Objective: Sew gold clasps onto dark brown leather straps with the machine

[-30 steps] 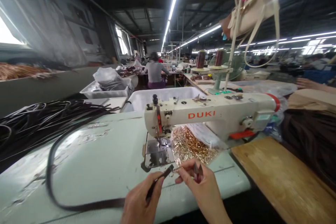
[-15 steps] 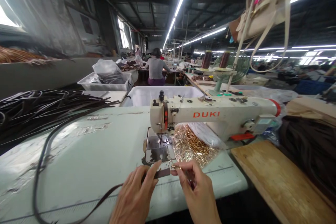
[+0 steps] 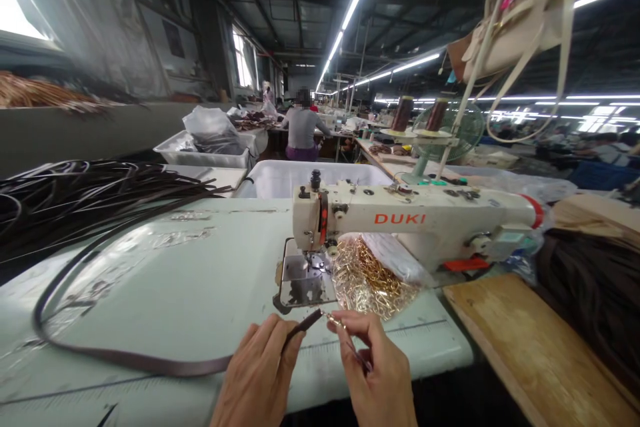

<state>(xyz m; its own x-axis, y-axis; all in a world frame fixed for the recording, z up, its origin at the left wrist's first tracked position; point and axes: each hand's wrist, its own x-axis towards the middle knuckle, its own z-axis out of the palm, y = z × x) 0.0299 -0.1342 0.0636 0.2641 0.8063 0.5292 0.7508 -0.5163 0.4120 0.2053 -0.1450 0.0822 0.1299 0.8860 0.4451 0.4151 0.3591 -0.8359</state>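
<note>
My left hand pinches the near end of a long dark leather strap that loops away to the left over the pale green table. My right hand pinches a small gold metal ring right at the strap's tip, with a thin dark tool tucked under its fingers. Both hands sit just in front of the needle plate of a white DUKI sewing machine. A clear bag of gold metal rings lies under the machine's arm.
A pile of dark straps covers the table's left. White bins stand behind it. A wooden board and dark material lie at right. A beige handbag hangs overhead. A seated person works farther back.
The strap's loop has swung further left across the table. Both hands stayed in front of the needle plate, the strap tip now tilted up toward the ring.
</note>
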